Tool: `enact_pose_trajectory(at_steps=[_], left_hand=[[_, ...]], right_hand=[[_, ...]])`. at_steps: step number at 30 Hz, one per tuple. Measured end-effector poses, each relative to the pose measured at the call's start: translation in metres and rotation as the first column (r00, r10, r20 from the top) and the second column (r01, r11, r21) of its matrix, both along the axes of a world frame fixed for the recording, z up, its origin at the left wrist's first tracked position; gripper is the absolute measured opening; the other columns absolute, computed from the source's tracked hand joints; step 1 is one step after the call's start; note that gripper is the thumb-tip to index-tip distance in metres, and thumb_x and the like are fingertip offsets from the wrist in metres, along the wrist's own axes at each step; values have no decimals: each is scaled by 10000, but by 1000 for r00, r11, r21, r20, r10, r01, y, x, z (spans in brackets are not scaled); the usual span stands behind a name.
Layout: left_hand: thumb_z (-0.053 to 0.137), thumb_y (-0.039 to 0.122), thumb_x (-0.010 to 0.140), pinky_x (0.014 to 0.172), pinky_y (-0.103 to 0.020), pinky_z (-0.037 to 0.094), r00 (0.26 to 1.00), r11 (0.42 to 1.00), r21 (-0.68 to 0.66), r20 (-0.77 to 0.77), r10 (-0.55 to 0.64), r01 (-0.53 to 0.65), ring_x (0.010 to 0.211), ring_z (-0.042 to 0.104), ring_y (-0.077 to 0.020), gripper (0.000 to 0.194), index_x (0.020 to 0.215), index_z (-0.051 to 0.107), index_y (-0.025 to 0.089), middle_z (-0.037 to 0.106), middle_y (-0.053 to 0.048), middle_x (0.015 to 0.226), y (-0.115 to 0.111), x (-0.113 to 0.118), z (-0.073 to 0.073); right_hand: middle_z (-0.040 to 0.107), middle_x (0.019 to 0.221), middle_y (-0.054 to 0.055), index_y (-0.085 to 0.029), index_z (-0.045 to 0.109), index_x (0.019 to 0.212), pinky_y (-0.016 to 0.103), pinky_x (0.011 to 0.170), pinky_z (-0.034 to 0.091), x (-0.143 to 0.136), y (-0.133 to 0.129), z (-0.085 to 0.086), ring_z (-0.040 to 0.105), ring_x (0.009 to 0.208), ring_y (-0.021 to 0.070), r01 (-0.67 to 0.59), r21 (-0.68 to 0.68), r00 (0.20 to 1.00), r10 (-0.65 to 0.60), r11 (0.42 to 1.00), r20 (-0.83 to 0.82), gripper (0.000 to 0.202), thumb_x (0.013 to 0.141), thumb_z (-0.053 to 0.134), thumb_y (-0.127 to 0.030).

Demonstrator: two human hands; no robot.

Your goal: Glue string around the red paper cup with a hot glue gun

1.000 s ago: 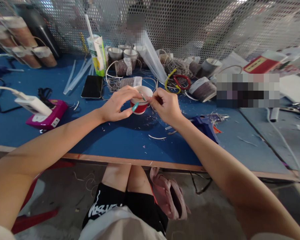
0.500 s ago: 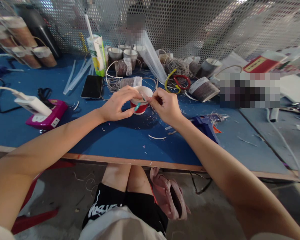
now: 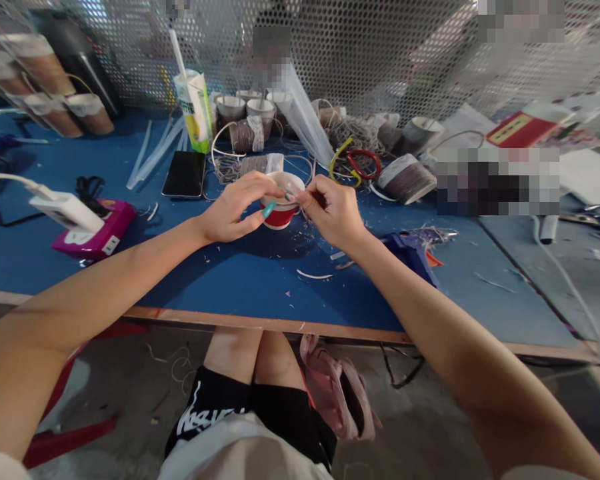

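Observation:
A small paper cup (image 3: 280,217), white with a red band, stands upright on the blue tabletop between my hands. My left hand (image 3: 234,208) holds it from the left, with the fingers over the rim and the thumb, with its long teal nail, at the near side. At the rim's right side my right hand (image 3: 329,205) is closed in a pinch, thumb against forefinger. What lies in that pinch is too small to make out. The cup's far wall is partly behind my fingers.
A blue glue gun (image 3: 410,253) lies by my right forearm. To the left are a phone (image 3: 184,175), a purple power socket (image 3: 97,230) and a drink carton (image 3: 194,110). Behind sit twine-wrapped cups (image 3: 409,179), glue sticks (image 3: 305,117) and a mesh screen (image 3: 360,60).
My left thumb has shifted slightly up along the cup's side. The right hand stays almost in place. Part of another person's hand now shows at the far left edge.

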State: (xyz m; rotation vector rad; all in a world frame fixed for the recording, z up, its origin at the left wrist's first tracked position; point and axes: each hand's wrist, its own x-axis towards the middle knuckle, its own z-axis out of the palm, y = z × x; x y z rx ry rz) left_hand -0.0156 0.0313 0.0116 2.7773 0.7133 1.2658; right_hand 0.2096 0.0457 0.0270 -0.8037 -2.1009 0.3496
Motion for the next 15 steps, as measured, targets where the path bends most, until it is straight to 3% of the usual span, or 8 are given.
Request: enact_pose_trajectory(at_steps=[4, 8, 11, 15], left_hand=[[380, 534, 919, 987, -466, 503, 1000, 1000, 3, -11, 13, -13, 1111, 631, -277, 507, 1170, 629, 171, 709, -137, 1154, 0, 0, 0], [412, 561, 889, 1004, -489, 490, 1000, 1000, -29, -25, 12, -12, 1124, 627, -293, 524, 1174, 631, 180, 710, -134, 1141, 2, 0, -1], [403, 555, 899, 995, -488, 494, 1000, 999, -49, 2, -3, 3, 1131, 623, -296, 510, 1185, 629, 198, 707, -139, 1153, 2, 0, -1], [340, 536, 943, 969, -468, 505, 999, 999, -40, 35, 3, -1, 1105, 633, -279, 500, 1161, 631, 192, 711, -147, 1137, 1, -1, 0]], right_hand=[[503, 648, 0, -224, 451, 746, 317, 596, 371, 8, 5, 1, 454, 601, 142, 30, 81, 999, -31, 996, 10, 544, 914, 375, -736], [579, 938, 80, -234, 555, 954, 470, 862, 439, 20, 13, 8, 549, 926, 260, 71, 275, 997, -80, 959, 20, 517, 924, 361, -712], [575, 1081, 101, -245, 567, 1097, 552, 980, 391, 25, 13, 16, 521, 1081, 312, -28, 262, 994, -1, 965, 108, 499, 907, 432, -686], [564, 1165, 101, -257, 570, 1156, 577, 1031, 363, 22, 8, 19, 501, 1162, 335, -154, 199, 977, 119, 968, 179, 527, 819, 602, -660]])
